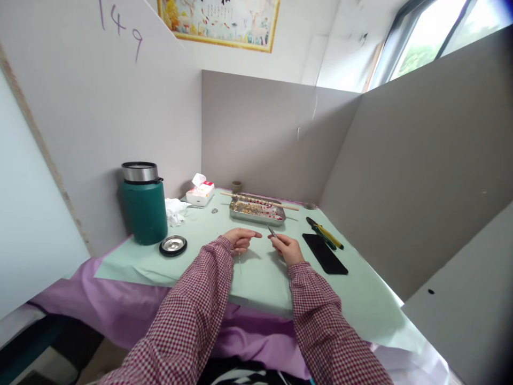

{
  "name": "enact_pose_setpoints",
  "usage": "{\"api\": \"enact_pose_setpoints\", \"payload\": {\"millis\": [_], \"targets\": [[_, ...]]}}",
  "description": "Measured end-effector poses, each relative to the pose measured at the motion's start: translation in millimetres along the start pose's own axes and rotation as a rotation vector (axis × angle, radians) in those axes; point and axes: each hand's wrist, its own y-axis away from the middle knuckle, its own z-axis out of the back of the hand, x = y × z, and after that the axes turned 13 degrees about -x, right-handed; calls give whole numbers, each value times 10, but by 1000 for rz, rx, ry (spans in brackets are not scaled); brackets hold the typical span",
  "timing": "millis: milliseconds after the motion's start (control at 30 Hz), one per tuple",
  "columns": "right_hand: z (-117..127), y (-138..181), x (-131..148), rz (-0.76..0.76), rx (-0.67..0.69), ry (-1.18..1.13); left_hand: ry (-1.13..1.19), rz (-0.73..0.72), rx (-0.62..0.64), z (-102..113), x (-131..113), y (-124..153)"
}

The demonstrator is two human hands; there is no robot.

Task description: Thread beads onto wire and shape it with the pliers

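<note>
While my right hand (pixel 287 248) pinches the rear of a seemingly light, stiff metal tool (pixel 272 231), my left hand (pixel 239 239), at nine o'clock, curls, its hold unclear.

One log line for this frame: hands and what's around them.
left hand: over mat, curled, hold unclear | right hand: pinching thin metal tool | ahead: bead tray | right side: pliers, phone

Seen from my remote station: the left sleeve (pixel 192 305) and right sleeve (pixel 320 315) are long, creased, small red-and-white gingham check. Cuffs end at the wrists, nearer me than the metal tray (pixel 256 216). Left hand (pixel 240 239) and right hand (pixel 289 249) are bare.
</note>
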Motion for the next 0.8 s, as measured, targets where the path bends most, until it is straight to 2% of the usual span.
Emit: {"api": "enact_pose_setpoints", "payload": {"millis": [367,567,800], "targets": [[-10,-6,-11,14,-5,17,-28,11,-27,-6,-8,1],[-21,-9,-25,67,-67,86,-75,13,-50,7,12,-23],[-15,-4,-14,71,-52,75,-55,15,-16,29,14,-42]]}}
